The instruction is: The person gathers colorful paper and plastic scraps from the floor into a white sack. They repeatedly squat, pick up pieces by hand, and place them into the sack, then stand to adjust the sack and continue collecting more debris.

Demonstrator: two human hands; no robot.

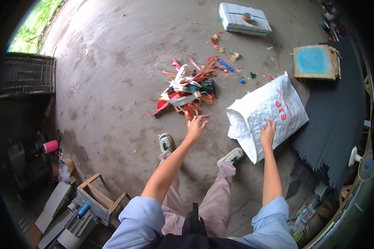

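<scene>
A tangled pile of colourful scrap strips (187,89), in red, white, green and tan, lies on the floor ahead of my feet. At its near edge is my left hand (197,126), fingers apart and slightly curled; I cannot tell whether the fingertips touch the strips. To the right a white woven sack (274,106) with red print lies on its side, its mouth toward the pile. My right hand (268,130) is over the sack's near side, fingers stretched out, seemingly resting on it without a grip. The inside of the sack is hidden.
Small scraps trail from the pile toward a white bundle (245,20) with a tape roll (248,17) on it. Blue-topped boards (313,62) rest near dark sheeting (328,120) at right. A wooden frame (96,195) stands near left, beside a dark crate (27,74).
</scene>
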